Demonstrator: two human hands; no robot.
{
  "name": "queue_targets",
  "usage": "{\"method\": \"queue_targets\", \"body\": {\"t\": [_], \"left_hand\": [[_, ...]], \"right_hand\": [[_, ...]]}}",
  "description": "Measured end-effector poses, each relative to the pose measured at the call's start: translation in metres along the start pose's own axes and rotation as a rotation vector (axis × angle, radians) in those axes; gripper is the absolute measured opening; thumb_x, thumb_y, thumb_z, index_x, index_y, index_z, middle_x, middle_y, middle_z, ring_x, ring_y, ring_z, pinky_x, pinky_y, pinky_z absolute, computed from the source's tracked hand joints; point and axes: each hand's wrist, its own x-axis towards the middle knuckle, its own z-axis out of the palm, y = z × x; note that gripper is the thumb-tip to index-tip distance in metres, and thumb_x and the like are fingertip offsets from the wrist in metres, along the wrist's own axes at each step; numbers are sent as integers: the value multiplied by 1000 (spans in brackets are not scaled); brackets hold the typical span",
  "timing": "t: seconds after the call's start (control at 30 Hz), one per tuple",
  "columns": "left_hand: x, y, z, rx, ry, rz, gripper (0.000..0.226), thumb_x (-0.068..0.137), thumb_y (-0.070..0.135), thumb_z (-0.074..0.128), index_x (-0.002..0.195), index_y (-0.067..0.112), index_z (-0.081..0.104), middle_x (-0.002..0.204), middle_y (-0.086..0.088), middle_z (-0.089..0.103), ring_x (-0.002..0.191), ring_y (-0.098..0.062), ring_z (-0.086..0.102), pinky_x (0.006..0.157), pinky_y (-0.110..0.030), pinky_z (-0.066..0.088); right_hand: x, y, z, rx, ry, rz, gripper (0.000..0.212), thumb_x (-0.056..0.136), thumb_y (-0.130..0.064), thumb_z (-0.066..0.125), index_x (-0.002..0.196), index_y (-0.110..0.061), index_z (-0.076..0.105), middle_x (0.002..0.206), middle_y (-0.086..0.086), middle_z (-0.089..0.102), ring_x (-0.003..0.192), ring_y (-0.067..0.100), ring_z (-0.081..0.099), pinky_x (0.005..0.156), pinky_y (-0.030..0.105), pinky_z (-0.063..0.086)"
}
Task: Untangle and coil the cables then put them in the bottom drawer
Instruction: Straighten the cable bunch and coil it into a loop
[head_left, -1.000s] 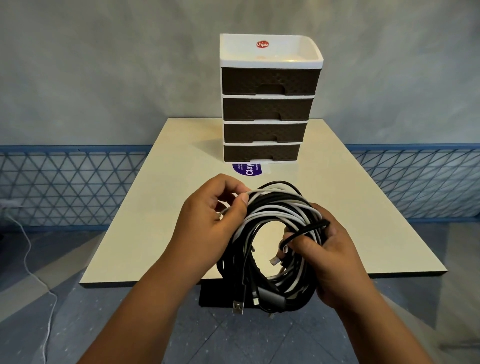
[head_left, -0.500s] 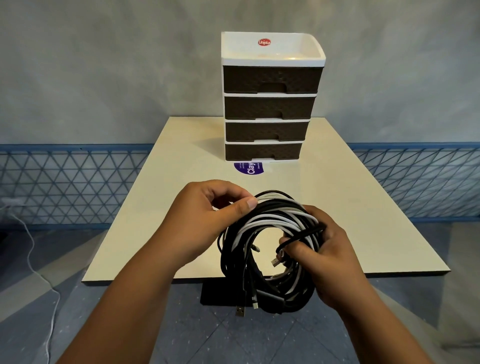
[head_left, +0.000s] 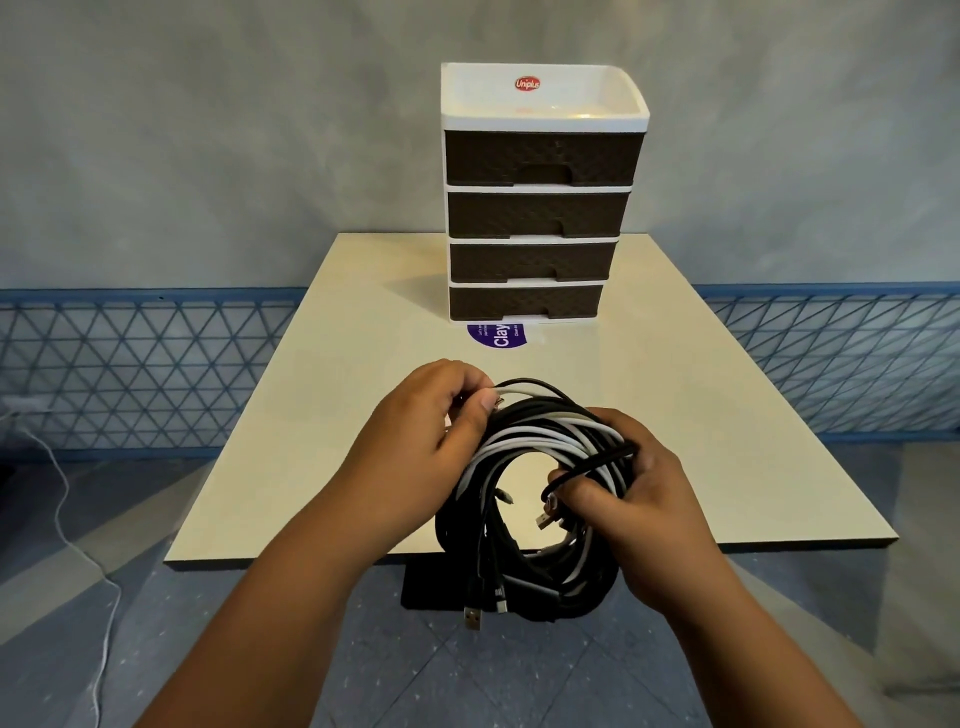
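Black & white cables coiled, gripped by both: left hand pinches top, right hand clasps side.

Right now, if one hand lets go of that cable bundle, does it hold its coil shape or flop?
Probably flops: the cable bundle is loose black and white loops with nothing visibly tying them, held by the left hand and right hand. Its plug ends already dangle, so strands would likely slide and snag.

Matt black and white cables; glossy white plastic drawer unit with woven-textured brown fronts; smooth cream surface, slight sheen.
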Motion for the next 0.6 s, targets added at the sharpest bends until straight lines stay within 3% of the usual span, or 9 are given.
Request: {"method": "queue_targets", "body": {"t": [0.13,0.3,0.47,0.6], "left_hand": [[2,-1,5,-459,-43,-236,18,100,26,51,99,18,67,87,3,69,79,-9,61,75,-24,48],[3,-1,6,-781,-80,-363,21,97,17,52,104,2,65,91,-8,66,83,-13,59,78,-23,47],[3,2,7,-851,-39,-373,28,94,25,53,100,0,66,89,-5,70,83,-13,62,70,-21,54],[3,3,6,-830,-68,-372,41,94,30,51,102,-8,60,90,-10,66,86,-20,59,78,-28,50]], "right_hand": [[2,2,-1,24,1,19,38,70,-3,64,106,-15,65,83,5,72,73,22,70,66,33,54],[1,4,-2,13,2,14,39,71,-3,65,106,-18,66,83,5,72,73,22,70,67,34,54],[3,4,1,62,27,12,36,71,-1,64,103,-18,67,76,4,70,67,20,68,63,30,54],[5,4,2,96,45,7,36,71,0,64,98,-23,70,73,4,69,64,19,67,61,29,54]]}}
